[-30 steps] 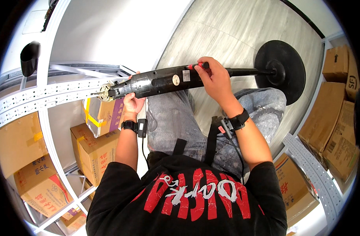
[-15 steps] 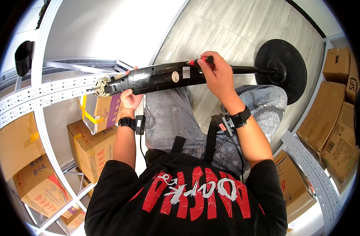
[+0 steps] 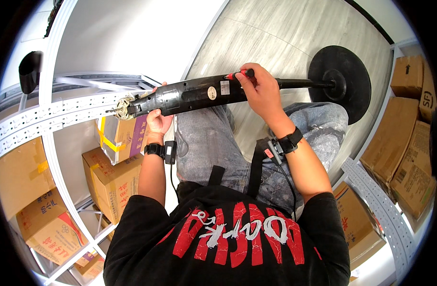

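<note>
A long black fan stand with a cylindrical housing [image 3: 185,96] lies across above my knees. Its thin pole runs right to a round black base [image 3: 340,86] by the floor. Pale, exposed gear-like parts [image 3: 126,108] sit at the housing's left end. My left hand [image 3: 159,121] is wrapped round the housing near those parts, some fingers hidden behind it. In my closed right hand [image 3: 262,90] is a red and black screwdriver [image 3: 238,75]. Its tip points left at the housing's upper edge; whether it sits in a screw I cannot tell.
A white perforated shelf rail [image 3: 61,112] runs up to the gear end of the stand. Cardboard boxes [image 3: 113,178] fill the racks at left, and more boxes [image 3: 390,138] stand at right. Grey wood-look floor [image 3: 271,35] lies beyond the stand.
The right hand and the screwdriver have shifted slightly left along the housing. The base has moved a little up and left. The left hand keeps its hold.
</note>
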The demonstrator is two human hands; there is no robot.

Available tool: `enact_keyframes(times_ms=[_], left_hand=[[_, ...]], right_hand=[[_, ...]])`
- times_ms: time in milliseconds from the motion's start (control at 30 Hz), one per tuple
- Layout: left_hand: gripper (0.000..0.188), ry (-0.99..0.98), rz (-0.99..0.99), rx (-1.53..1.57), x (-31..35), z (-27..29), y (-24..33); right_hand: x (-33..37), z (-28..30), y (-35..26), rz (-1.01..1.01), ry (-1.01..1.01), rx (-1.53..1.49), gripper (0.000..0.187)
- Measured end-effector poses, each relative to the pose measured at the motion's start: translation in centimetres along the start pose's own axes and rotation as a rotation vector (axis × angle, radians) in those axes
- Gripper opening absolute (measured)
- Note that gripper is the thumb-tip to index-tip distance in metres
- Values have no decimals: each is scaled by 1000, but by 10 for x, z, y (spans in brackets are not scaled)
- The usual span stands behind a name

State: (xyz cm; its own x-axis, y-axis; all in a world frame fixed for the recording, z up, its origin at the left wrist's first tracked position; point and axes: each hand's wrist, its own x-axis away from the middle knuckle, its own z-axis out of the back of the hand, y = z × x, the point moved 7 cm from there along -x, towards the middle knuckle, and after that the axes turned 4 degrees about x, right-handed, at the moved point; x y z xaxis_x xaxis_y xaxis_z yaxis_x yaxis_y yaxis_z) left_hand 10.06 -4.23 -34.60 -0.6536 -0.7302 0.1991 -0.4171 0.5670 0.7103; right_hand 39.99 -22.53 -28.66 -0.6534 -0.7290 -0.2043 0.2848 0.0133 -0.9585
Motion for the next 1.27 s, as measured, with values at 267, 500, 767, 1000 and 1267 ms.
enact_keyframes(times_ms=[267, 500, 767, 1000, 1267], left_hand=[[79, -32, 6, -2, -2, -8, -2], [81, 5, 19, -12, -2, -4, -2], [81, 15, 14, -26, -1, -4, -2], [79, -4, 7, -2, -2, -7, -1], [78, -41, 12, -14, 0, -6, -3]], right_hand=[[-4, 1, 2, 23, 71, 8, 21], [-3, -2, 4, 39, 56, -11, 19], [-6, -2, -12, 141, -83, 112, 18], [-8, 5, -1, -40, -154, 38, 17], [-8, 8, -3, -22, -145, 26, 16]])
